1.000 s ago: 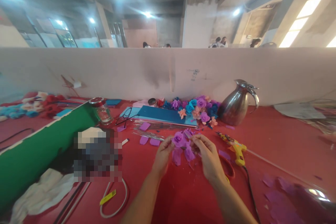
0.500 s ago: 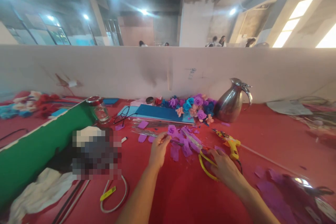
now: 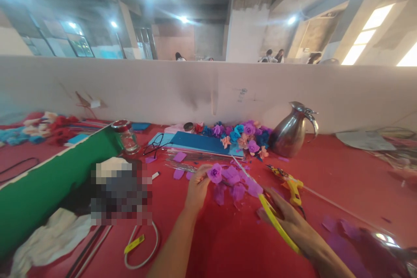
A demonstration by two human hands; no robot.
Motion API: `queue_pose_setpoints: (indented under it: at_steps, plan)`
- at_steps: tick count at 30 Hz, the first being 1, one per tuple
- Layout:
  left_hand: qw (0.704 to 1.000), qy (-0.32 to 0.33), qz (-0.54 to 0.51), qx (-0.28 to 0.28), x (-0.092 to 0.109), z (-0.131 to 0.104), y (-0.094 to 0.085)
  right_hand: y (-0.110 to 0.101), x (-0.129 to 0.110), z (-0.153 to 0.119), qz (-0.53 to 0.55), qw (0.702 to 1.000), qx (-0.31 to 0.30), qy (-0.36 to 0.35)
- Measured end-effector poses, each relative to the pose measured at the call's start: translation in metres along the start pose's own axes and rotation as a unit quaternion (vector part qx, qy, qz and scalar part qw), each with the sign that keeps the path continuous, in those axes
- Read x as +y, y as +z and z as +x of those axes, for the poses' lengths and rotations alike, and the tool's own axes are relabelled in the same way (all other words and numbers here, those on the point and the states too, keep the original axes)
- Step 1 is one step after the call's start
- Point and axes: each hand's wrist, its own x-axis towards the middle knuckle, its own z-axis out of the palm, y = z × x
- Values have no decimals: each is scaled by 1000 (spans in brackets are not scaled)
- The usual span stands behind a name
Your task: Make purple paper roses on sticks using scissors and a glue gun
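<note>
Between the pinched fingers of my left hand (image 3: 197, 189) is a purple paper flower (image 3: 215, 173), its open face turned toward me. My right hand (image 3: 291, 223) grips a pair of scissors (image 3: 275, 220) by its long yellow handles, the blades pointing up and to the left. Purple paper petals (image 3: 237, 191) lie on the red table just right of the flower, below and beside the blades. Whether the blades touch any paper I cannot tell. A yellow glue gun (image 3: 295, 189) rests beyond my right hand.
Behind are a blue folder (image 3: 198, 141), a heap of paper flowers (image 3: 243, 137) and a steel jug (image 3: 288, 132). Glasses (image 3: 156, 145) and a red-lidded glass jar (image 3: 128, 139) stand left, beside a green divider (image 3: 42, 195). A looped cable (image 3: 156, 243) lies near my left forearm.
The scissors have swung up, with the right hand shifting right and lower. The flower has turned more toward me in my left hand. The whole view has shifted slightly.
</note>
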Motion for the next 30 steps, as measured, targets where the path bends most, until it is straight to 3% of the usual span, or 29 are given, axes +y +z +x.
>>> queue_pose_setpoints:
  at_steps: [2, 7, 11, 14, 20, 25, 30]
  plan:
    - [1000, -2, 1, -5, 0, 1, -1, 2, -4, -4, 74, 995, -54, 42]
    - [998, 29, 26, -49, 1, 3, -6, -5, 3, -9, 139, 969, -178, 103]
    - [993, 70, 41, -85, 1, 4, -9, -11, 6, -18, 162, 960, -190, 125]
    - [991, 90, 53, -80, 0, 5, -8, -14, 2, -23, 145, 952, -238, 128]
    - [983, 106, 97, -117, 1, 5, -8, -13, -17, -20, 141, 946, -266, 121]
    - [983, 99, 90, -128, 2, 4, -9, -17, -26, -16, 141, 923, -326, 146]
    - [980, 93, 108, -141, 5, 4, -8, -16, -33, -17, 154, 931, -301, 134]
